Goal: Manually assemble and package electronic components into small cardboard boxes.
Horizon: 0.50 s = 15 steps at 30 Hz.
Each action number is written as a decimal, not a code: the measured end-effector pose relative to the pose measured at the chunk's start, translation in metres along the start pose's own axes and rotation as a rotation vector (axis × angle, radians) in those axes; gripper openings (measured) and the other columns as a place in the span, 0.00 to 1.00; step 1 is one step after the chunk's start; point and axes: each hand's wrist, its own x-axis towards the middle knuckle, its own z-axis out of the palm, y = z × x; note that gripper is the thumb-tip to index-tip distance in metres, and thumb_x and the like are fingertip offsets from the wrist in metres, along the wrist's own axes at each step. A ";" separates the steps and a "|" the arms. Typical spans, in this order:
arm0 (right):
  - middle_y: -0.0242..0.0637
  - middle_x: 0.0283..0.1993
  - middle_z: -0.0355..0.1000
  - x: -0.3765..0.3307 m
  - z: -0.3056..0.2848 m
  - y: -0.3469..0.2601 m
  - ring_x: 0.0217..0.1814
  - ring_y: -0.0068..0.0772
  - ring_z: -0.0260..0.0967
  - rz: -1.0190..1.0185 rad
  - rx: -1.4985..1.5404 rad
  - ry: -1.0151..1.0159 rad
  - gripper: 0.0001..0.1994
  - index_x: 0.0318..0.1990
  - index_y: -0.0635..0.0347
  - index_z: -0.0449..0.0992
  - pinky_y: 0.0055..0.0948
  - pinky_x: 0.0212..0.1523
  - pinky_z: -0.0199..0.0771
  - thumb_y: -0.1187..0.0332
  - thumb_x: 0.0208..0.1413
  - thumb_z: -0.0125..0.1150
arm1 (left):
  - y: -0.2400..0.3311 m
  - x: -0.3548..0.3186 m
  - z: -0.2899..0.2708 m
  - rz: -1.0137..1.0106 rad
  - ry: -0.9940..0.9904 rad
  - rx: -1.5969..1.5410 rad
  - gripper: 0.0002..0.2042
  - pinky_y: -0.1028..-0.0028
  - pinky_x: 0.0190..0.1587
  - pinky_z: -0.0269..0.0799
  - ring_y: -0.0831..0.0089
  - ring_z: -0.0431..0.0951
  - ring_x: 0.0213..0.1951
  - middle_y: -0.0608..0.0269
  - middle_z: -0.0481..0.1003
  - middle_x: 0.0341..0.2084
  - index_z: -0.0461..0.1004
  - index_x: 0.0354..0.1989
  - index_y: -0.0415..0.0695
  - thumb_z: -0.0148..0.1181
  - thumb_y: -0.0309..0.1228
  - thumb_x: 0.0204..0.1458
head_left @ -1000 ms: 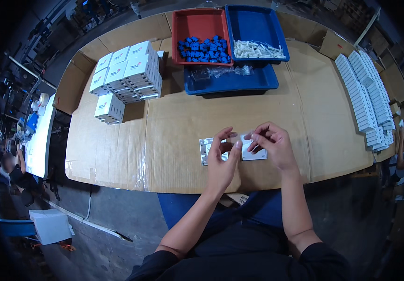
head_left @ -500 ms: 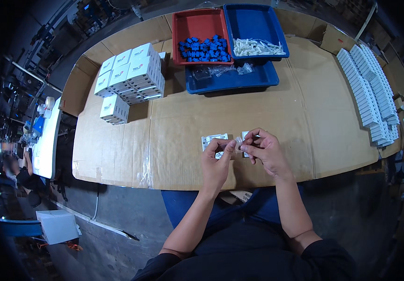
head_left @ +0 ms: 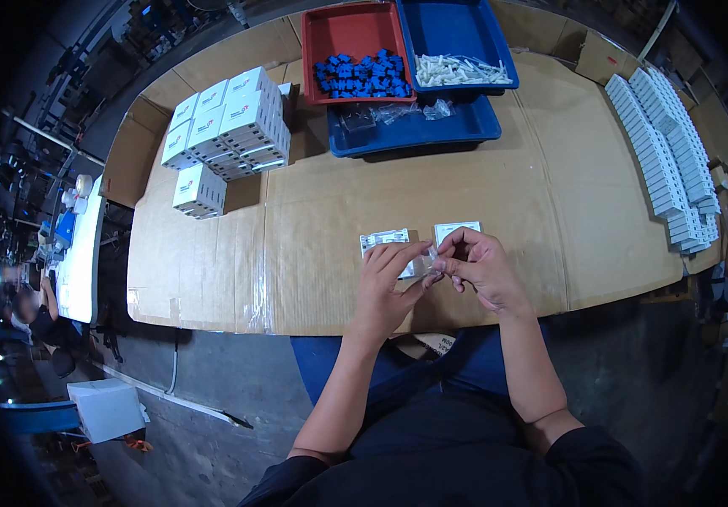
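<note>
Standing left on the cardboard-covered table [head_left: 322, 253] is a stack of white boxes [head_left: 229, 125]. Then a white plastic housing [head_left: 385, 239] lies partly behind the curved left hand [head_left: 383, 289]; whether this grips, I cannot tell. A clear plastic piece [head_left: 430, 258] is between the 2 hands, pinched by the right hand [head_left: 486, 272], near a white plate [head_left: 457, 228].
</note>
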 end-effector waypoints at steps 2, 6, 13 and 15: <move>0.33 0.36 0.80 0.001 0.000 0.000 0.30 0.14 0.72 0.004 0.025 -0.015 0.06 0.43 0.61 0.77 0.17 0.25 0.68 0.77 0.61 0.69 | 0.005 0.002 -0.002 -0.006 0.010 -0.022 0.27 0.61 0.57 0.67 0.60 0.77 0.49 0.63 0.80 0.45 0.79 0.56 0.48 0.78 0.34 0.44; 0.33 0.36 0.80 -0.001 0.005 -0.002 0.29 0.14 0.71 -0.020 -0.085 0.042 0.05 0.43 0.62 0.78 0.16 0.25 0.67 0.77 0.62 0.68 | 0.010 0.003 -0.004 -0.018 0.026 0.028 0.25 0.62 0.55 0.68 0.61 0.77 0.48 0.63 0.80 0.44 0.80 0.54 0.47 0.78 0.34 0.46; 0.33 0.35 0.80 -0.003 0.003 -0.008 0.27 0.14 0.70 0.027 0.019 -0.007 0.06 0.44 0.63 0.78 0.16 0.24 0.66 0.76 0.62 0.68 | 0.001 -0.002 0.000 -0.071 0.069 -0.065 0.23 0.62 0.50 0.71 0.60 0.78 0.46 0.62 0.80 0.42 0.81 0.52 0.46 0.78 0.33 0.46; 0.33 0.35 0.79 -0.003 0.001 -0.009 0.27 0.14 0.70 0.042 0.049 -0.030 0.07 0.44 0.62 0.78 0.16 0.23 0.66 0.76 0.61 0.69 | 0.000 -0.002 0.001 -0.007 0.069 -0.061 0.24 0.62 0.47 0.72 0.59 0.79 0.45 0.61 0.80 0.41 0.81 0.53 0.45 0.78 0.32 0.46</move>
